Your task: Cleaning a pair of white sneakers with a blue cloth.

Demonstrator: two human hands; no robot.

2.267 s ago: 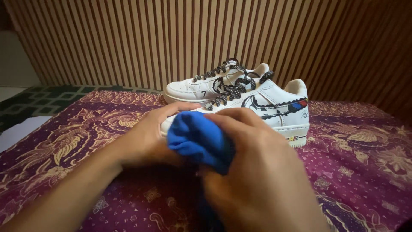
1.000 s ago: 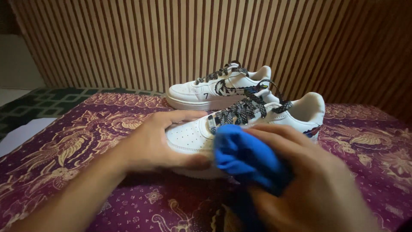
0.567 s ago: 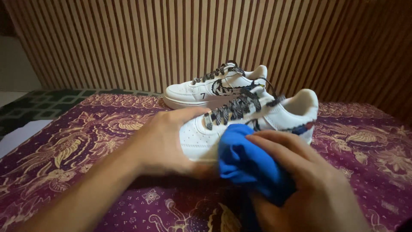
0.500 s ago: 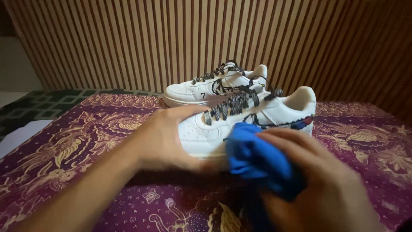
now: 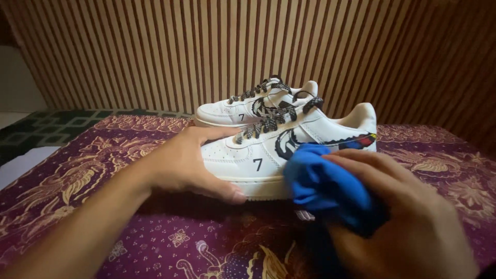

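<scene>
A white sneaker (image 5: 258, 160) with black speckled laces and dark side markings stands on a purple patterned cloth (image 5: 77, 175). My left hand (image 5: 188, 163) grips its toe, fingers over the top and thumb along the sole. My right hand (image 5: 408, 217) holds a bunched blue cloth (image 5: 325, 186) pressed against the shoe's near side, by the middle and heel. A second matching white sneaker (image 5: 243, 108) stands just behind the first, toe pointing left.
A wall of vertical wooden slats (image 5: 206, 51) rises close behind the shoes. At the far left lie a green patterned covering (image 5: 46, 126) and a pale surface (image 5: 20, 160). The purple cloth stretches to both sides of the shoes.
The near sneaker was tilted toward me and now stands upright again. The blue cloth has slid from the toe along the side toward the heel.
</scene>
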